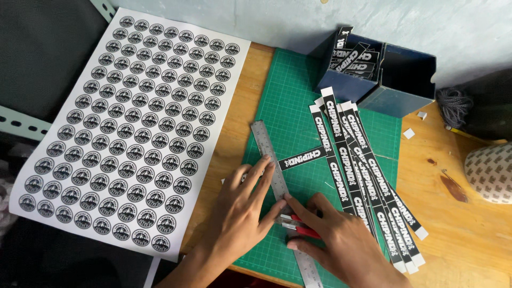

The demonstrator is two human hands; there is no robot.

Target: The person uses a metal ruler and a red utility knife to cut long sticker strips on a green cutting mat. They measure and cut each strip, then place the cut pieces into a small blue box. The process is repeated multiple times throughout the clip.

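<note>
A long, narrow steel ruler [277,186] with fine graduation marks lies flat on the green cutting mat [288,101] on the wooden worktop [458,234], its long axis running diagonally from the upper left, near the mat's left edge, down to the lower right at the near edge. The left hand [242,210] presses it down with fingers spread flat, gripping nothing. The right hand [341,240] is closed around a red-handled cutter [301,226] held against the ruler's right edge, just beside a fan of black printed strips [368,181].

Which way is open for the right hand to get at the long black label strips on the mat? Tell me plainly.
Probably yes, straight to its right. The right hand holds a red-handled cutter against the steel ruler, and the black label strips lie loose beside it on the green cutting mat, nothing between. It would likely need to put the cutter down first.
</note>
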